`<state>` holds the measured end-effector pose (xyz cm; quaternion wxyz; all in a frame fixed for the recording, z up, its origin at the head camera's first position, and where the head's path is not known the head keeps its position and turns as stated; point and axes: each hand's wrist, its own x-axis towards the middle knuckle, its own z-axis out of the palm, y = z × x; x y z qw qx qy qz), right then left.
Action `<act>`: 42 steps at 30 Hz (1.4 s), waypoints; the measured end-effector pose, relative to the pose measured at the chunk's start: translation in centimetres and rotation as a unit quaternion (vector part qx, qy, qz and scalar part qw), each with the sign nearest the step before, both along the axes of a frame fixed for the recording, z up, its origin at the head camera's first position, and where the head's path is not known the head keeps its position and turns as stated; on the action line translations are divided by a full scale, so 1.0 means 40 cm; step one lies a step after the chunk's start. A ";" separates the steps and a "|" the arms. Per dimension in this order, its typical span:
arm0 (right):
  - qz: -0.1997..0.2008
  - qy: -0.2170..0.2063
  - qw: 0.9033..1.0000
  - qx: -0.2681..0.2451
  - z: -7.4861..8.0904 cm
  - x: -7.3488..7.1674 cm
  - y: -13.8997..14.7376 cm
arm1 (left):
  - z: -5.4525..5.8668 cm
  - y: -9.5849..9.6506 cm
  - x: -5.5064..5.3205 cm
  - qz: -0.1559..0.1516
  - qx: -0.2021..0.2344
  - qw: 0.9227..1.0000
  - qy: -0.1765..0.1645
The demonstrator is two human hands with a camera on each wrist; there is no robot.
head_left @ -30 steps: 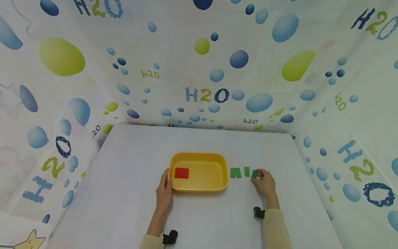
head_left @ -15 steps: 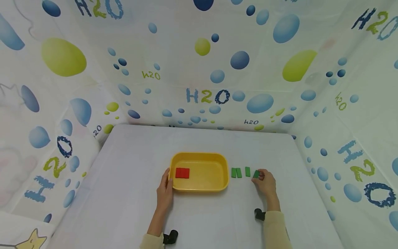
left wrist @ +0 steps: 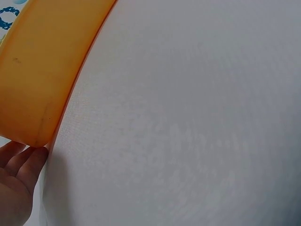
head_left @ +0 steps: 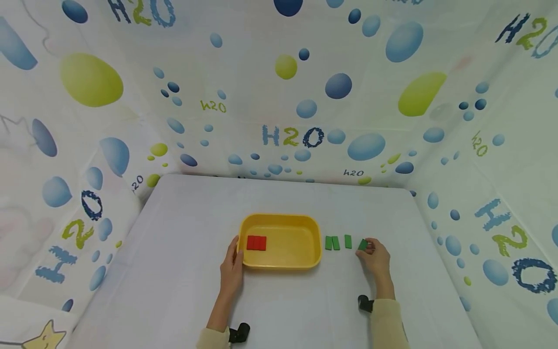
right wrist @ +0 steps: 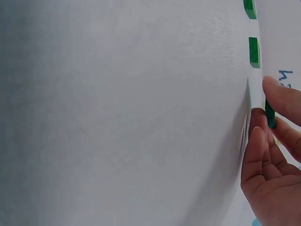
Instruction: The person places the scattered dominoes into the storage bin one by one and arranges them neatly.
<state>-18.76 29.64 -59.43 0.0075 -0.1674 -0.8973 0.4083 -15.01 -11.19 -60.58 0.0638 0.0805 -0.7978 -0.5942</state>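
In the head view, a yellow tray (head_left: 283, 261) sits mid-table with several red tiles (head_left: 256, 243) in a row at its left inside. My left hand (head_left: 231, 271) holds the tray's left end near the front corner; in the left wrist view its fingers (left wrist: 32, 165) touch the outer wall from below the corner. My right hand (head_left: 377, 257) pinches a small green tile (head_left: 363, 244) between thumb and finger, right of the tray. The right wrist view shows that tile (right wrist: 270, 113) edge-on. Three green tiles (head_left: 335, 243) lie between the tray and my right hand, the rightmost set apart.
A white cloth covers the table (head_left: 174, 228). Behind and at both sides hangs a white curtain (head_left: 244, 63) printed with bubbles and H2O lettering. Black cameras are strapped at both wrists, such as the right wrist camera (head_left: 364, 303).
My right hand has shifted slightly right with the green tile, which has turned from near upright to a slant. My left hand has stayed at the tray.
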 end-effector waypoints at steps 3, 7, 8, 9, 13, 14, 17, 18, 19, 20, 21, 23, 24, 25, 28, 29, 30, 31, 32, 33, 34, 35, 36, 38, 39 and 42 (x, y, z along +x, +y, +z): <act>-0.001 0.005 1.000 0.002 0.004 0.001 -0.002 | -0.001 -0.002 0.000 -0.004 0.001 1.000 -0.003; -0.006 0.014 1.000 0.004 0.017 0.000 -0.010 | -0.002 -0.003 0.001 -0.005 -0.001 1.000 -0.004; -0.008 0.017 1.000 0.004 0.021 -0.001 -0.012 | -0.002 -0.003 0.001 -0.005 0.000 1.000 -0.004; -0.010 0.021 1.000 0.004 0.026 -0.002 -0.014 | -0.002 -0.003 0.001 -0.005 0.000 1.000 -0.004; -0.015 0.044 0.999 0.001 0.049 -0.006 -0.030 | -0.002 -0.004 0.001 -0.005 0.000 1.000 -0.005; -0.014 0.053 0.999 0.001 0.057 -0.007 -0.035 | -0.003 -0.004 0.001 -0.005 0.000 1.000 -0.005; -0.012 0.076 0.997 -0.003 0.081 -0.010 -0.057 | -0.004 -0.004 0.001 -0.005 -0.002 1.000 -0.004; -0.010 0.083 0.997 -0.004 0.088 -0.011 -0.065 | -0.004 -0.004 0.001 -0.005 -0.002 1.000 -0.004; -0.009 0.088 0.996 -0.004 0.096 -0.012 -0.074 | -0.004 -0.004 0.002 -0.005 -0.002 1.000 -0.004; -0.007 0.094 0.995 -0.006 0.104 -0.013 -0.083 | -0.005 -0.004 0.002 -0.005 -0.002 1.000 -0.005; -0.005 0.100 0.995 -0.008 0.110 -0.014 -0.092 | -0.005 -0.005 0.002 -0.005 -0.002 1.000 -0.005; -0.001 0.113 0.993 -0.013 0.124 -0.017 -0.111 | -0.006 -0.005 0.002 -0.004 -0.001 1.000 -0.005; 0.001 0.119 0.993 -0.013 0.129 -0.018 -0.120 | -0.006 -0.005 0.002 -0.004 0.000 1.000 -0.004; 0.003 0.125 0.992 -0.014 0.134 -0.020 -0.130 | -0.006 -0.005 0.002 -0.004 0.000 1.000 -0.003; 0.014 0.139 0.990 -0.018 0.147 -0.025 -0.159 | -0.006 -0.005 0.001 -0.004 0.003 1.000 0.001; 0.018 0.141 0.990 -0.019 0.152 -0.027 -0.170 | -0.006 -0.006 0.001 -0.004 0.003 1.000 0.002; 0.022 0.143 0.989 -0.019 0.156 -0.028 -0.180 | -0.006 -0.006 0.000 -0.004 0.004 1.000 0.003; 0.026 0.144 0.989 -0.020 0.160 -0.031 -0.190 | -0.006 -0.006 0.000 -0.005 0.004 1.000 0.003; 0.030 0.144 0.989 -0.021 0.163 -0.033 -0.200 | -0.007 -0.006 0.000 -0.005 0.003 1.000 0.002; 0.034 0.144 0.989 -0.024 0.166 -0.035 -0.210 | -0.007 -0.006 0.000 -0.005 0.004 1.000 0.002; 0.040 0.146 0.988 -0.026 0.168 -0.037 -0.220 | -0.008 -0.006 0.000 -0.005 0.003 1.000 0.001; 0.042 0.145 0.988 -0.030 0.172 -0.039 -0.231 | -0.007 -0.006 0.000 -0.006 0.003 1.000 0.000; 0.046 0.145 0.988 -0.029 0.173 -0.042 -0.240 | -0.006 -0.006 0.000 -0.006 0.004 1.000 -0.001; 0.053 0.144 0.988 -0.037 0.178 -0.045 -0.260 | -0.006 -0.007 0.000 -0.006 0.004 1.000 -0.003; 0.056 0.144 0.987 -0.038 0.178 -0.047 -0.270 | -0.005 -0.007 0.000 -0.006 0.005 1.000 -0.003; 0.065 0.139 0.987 -0.041 0.181 -0.052 -0.296 | -0.003 -0.007 -0.001 -0.007 0.007 1.000 -0.003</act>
